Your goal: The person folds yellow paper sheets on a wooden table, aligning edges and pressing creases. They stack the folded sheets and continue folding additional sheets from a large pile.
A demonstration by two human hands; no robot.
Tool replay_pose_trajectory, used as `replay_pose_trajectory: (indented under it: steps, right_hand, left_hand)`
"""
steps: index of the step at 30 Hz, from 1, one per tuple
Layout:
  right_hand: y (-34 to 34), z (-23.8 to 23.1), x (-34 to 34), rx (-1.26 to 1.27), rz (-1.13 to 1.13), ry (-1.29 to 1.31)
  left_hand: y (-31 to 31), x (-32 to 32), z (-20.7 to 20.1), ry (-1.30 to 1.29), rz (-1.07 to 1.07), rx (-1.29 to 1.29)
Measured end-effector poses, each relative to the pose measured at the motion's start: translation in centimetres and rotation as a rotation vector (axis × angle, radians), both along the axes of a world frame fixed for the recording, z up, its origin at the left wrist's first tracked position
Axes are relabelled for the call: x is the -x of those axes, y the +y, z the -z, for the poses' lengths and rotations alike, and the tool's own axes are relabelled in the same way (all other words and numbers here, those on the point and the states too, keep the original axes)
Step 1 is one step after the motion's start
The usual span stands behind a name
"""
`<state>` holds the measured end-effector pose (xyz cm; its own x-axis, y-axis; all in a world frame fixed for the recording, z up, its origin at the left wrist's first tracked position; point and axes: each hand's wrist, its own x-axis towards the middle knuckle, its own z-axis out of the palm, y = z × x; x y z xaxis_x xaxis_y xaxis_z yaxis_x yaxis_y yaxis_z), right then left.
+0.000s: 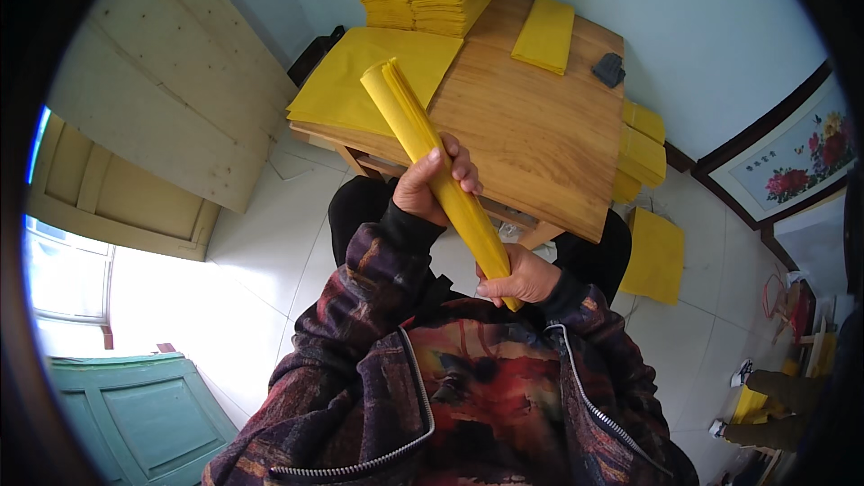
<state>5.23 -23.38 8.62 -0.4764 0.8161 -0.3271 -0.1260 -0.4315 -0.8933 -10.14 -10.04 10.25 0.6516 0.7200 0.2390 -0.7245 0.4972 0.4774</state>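
Observation:
A long bundle of yellow paper [402,106], rolled or folded lengthwise, slants across in front of my body. Around its middle wrap the fingers of my left hand [434,182], thumb on top. My right hand [526,277] grips the lower end close to my chest. The upper end, with several layered edges showing, is above a wooden table [531,126]. Flat yellow sheets [360,72] lie on the table's left part, just beyond that end.
Tall stacks of yellow paper [423,9] rise at the back. A folded yellow piece [545,34] and a dark grey object [608,70] lie at the table's far right. More yellow bundles [641,144] sit beside the table. Another person's legs [778,409] show at lower right.

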Motion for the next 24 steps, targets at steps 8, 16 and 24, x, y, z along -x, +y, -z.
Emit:
replay_pose_trajectory:
  steps: [8,16,24]
  right_hand:
    - [0.9,-0.1,0.0,-0.278,0.054,-0.174]
    - [1.7,0.4,-0.2,-0.402,0.233,-0.254]
    - [1.7,1.8,-0.3,-0.308,0.250,-0.172]
  left_hand:
    - [0.9,0.6,0.2,0.146,-0.081,-0.015]
    - [0.4,-0.2,1.0,0.251,-0.198,0.098]
    - [0.4,-0.1,1.6,0.302,-0.196,0.143]
